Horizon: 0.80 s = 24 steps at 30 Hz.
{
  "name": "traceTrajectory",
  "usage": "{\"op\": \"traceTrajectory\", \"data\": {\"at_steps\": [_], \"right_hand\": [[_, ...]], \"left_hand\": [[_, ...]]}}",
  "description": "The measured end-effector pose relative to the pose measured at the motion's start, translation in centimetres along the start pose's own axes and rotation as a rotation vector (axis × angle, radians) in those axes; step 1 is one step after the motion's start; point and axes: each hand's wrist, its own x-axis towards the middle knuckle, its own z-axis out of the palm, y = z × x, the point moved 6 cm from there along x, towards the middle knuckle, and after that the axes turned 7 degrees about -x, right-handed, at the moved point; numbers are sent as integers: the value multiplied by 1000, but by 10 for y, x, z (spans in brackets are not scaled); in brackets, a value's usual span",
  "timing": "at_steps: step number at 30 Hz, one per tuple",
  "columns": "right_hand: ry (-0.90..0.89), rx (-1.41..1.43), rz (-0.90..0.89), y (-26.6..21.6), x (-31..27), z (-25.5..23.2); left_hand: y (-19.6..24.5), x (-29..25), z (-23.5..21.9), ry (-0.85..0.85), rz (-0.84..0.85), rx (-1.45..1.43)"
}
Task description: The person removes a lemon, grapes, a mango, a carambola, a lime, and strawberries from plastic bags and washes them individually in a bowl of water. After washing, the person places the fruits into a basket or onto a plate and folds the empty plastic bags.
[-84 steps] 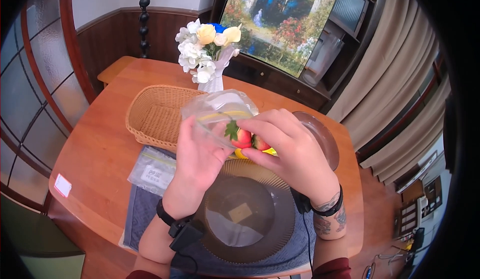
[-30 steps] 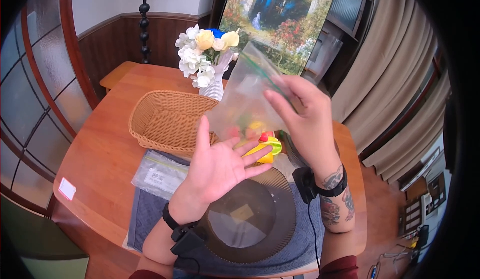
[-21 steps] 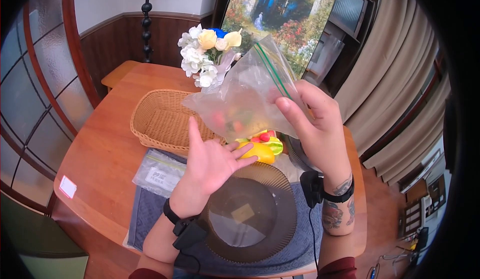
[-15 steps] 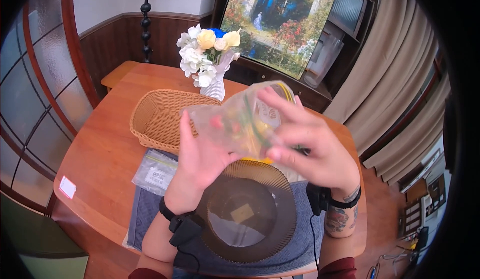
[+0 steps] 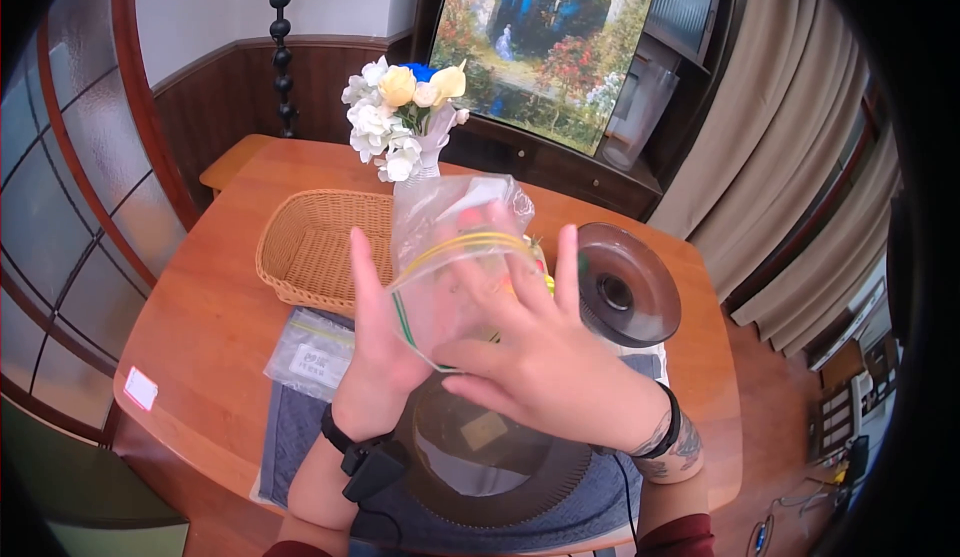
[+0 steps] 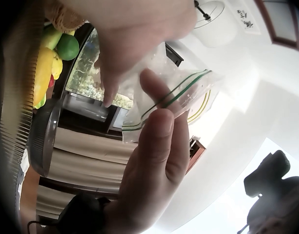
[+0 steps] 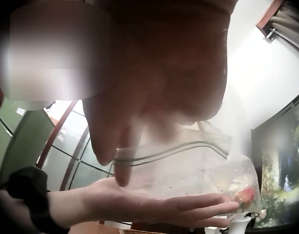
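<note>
A clear zip bag (image 5: 415, 212) with green and yellow zip lines is between my hands above the ribbed smoky plate (image 5: 445, 502). A red strawberry (image 7: 244, 196) shows through its far end in the right wrist view. Beneath the bag lies my left hand (image 5: 385, 342), palm up with straight fingers. My right hand (image 5: 565, 367) reaches across from the right and pinches the mouth's edge between thumb and index finger. Its other fingers are spread over the bag. In the left wrist view that index finger shows through the film, behind the zip line.
Left of the bag stands a wicker basket (image 5: 300, 290); below it lies another zip bag (image 5: 308, 355). A brown glass bowl (image 5: 650, 322) sits at right. Behind is a flower vase (image 5: 430, 165). Fruit, including a green lime (image 6: 68, 47), lies beyond the plate. A blue towel (image 5: 295, 447) lies underneath.
The strawberry has gone from the right fingers into the bag. The bag was lifted by the right hand, turned, then lowered onto the left palm, its mouth now toward me.
</note>
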Motion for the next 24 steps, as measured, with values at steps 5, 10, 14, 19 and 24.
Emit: {"op": "traceTrajectory", "data": {"at_steps": [5, 10, 14, 19, 24], "right_hand": [[41, 26, -37, -8, 0, -2], [157, 196, -37, 1, -1, -8], [552, 427, 73, 47, -22, -24], [376, 859, 580, 145, -5, 42], [-200, 367, 607, 173, -14, 130]], "left_hand": [[5, 1, -15, 163, 83, 67], [12, -6, -29, 245, 138, 103], [28, -6, -44, 438, 268, 122], [49, -7, -45, 373, 330, 89], [57, -13, -38, 434, 411, 30]]}}
